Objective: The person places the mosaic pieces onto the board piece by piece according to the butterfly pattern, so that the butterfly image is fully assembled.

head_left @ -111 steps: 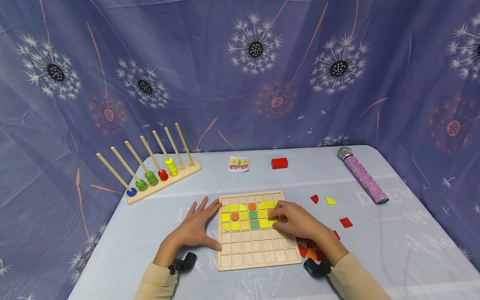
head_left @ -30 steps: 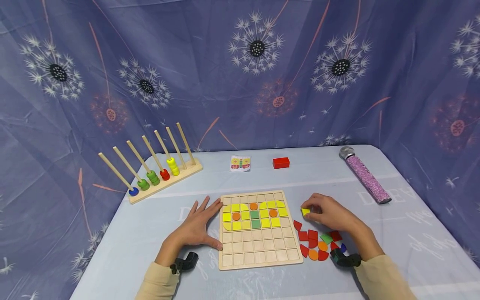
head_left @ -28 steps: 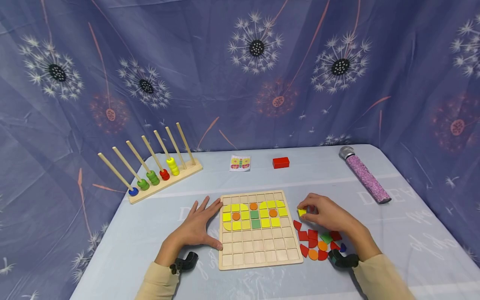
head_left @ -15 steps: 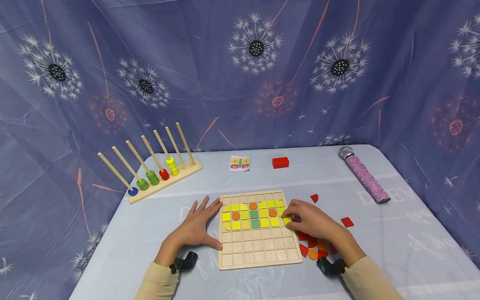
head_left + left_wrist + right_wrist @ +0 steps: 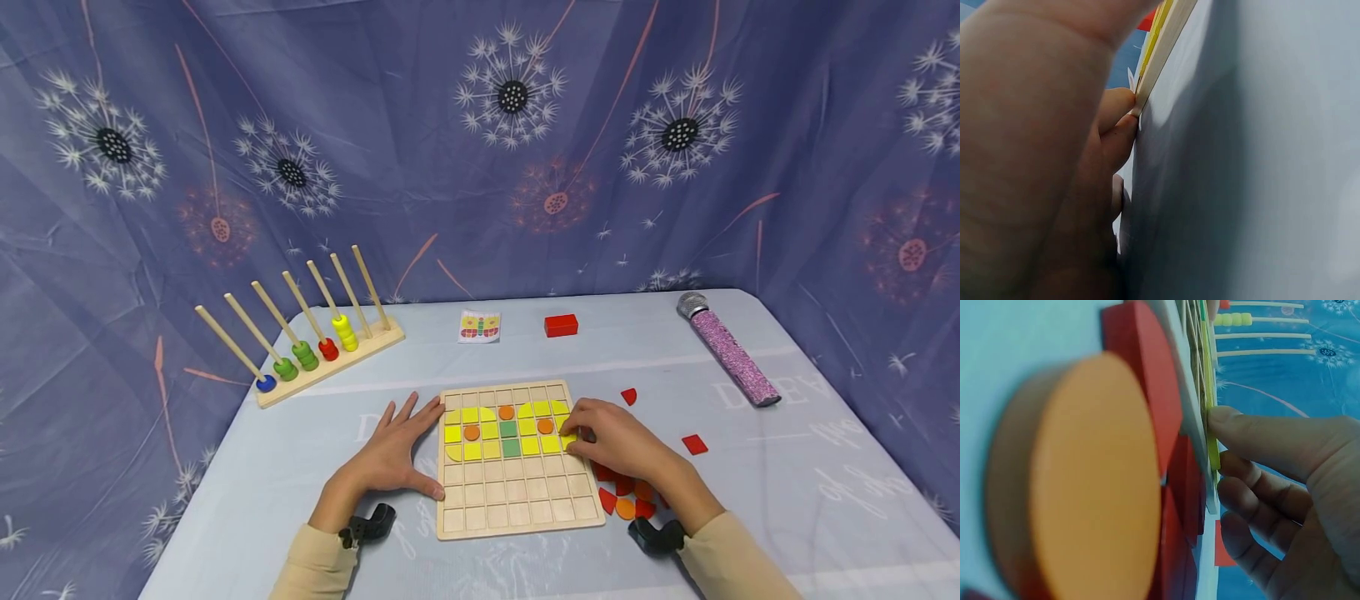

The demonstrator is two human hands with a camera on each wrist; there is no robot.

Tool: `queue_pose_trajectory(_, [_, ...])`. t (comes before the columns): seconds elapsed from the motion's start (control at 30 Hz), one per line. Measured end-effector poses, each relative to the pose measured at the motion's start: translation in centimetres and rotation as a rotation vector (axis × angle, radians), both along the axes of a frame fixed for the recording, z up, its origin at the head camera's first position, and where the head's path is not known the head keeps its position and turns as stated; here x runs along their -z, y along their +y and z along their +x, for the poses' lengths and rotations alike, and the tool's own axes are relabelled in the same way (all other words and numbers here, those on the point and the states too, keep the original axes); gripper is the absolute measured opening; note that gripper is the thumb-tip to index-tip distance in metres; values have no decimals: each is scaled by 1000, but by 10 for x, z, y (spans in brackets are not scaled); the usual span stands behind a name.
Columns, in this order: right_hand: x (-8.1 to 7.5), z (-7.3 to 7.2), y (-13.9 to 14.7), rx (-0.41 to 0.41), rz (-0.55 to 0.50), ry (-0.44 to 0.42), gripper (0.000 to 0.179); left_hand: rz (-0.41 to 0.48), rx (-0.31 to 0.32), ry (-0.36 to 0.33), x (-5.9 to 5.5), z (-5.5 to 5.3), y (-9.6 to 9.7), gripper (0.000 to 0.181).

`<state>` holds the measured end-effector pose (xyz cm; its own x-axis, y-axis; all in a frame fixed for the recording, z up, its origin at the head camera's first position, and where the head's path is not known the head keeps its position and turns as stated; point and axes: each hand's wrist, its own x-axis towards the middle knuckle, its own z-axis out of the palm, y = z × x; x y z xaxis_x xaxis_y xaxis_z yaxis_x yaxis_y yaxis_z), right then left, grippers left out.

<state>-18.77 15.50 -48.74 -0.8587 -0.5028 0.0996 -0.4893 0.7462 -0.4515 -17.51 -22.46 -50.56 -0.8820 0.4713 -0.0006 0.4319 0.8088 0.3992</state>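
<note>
The right hand (image 5: pixel 615 437) pinches a flat yellow piece (image 5: pixel 1213 450), its outline partly hidden, between thumb and fingers at the right end of the lowest filled row on a square pale-wood grid board (image 5: pixel 517 517). The left hand (image 5: pixel 392 454), fingers spread and fairly straight, touches the board's left edge with its thumb and a fingertip.

We see right hand (image 5: pixel 1325 494) pinching yellow piece (image 5: pixel 1212 449) at board (image 5: pixel 1191 394); orange disc (image 5: pixel 1100 481) in foreground, red pieces (image 5: pixel 1154 375) between disc and board.
</note>
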Motion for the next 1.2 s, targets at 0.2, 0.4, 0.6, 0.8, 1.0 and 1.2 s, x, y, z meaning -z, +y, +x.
queue_pose_trajectory(0.2, [1, 0, -3, -10, -2, -13, 23, -1, 5, 6, 1, 0, 0, 132])
queue_pose_trajectory(0.4, [1, 0, -5, 14, -5, -38, 24, -6, 8, 2, 0, 0, 0, 132])
queue_pose_trajectory(0.6, [1, 0, -5, 12, -9, -45, 23, -9, 3, -2, -1, 0, 1, 132])
queue_pose_trajectory(0.8, [2, 0, -4, 12, -24, -57, 23, -3, 3, 6, 0, 0, 0, 131])
queue_pose_trajectory(1.0, [1, -3, 10, 30, -125, -147, 30, -9, -10, 6, 2, 0, -2, 133])
queue_pose_trajectory(1.2, [0, -6, 45, 97, -177, -148, 30, -17, -9, 4, 2, -1, 2, 132])
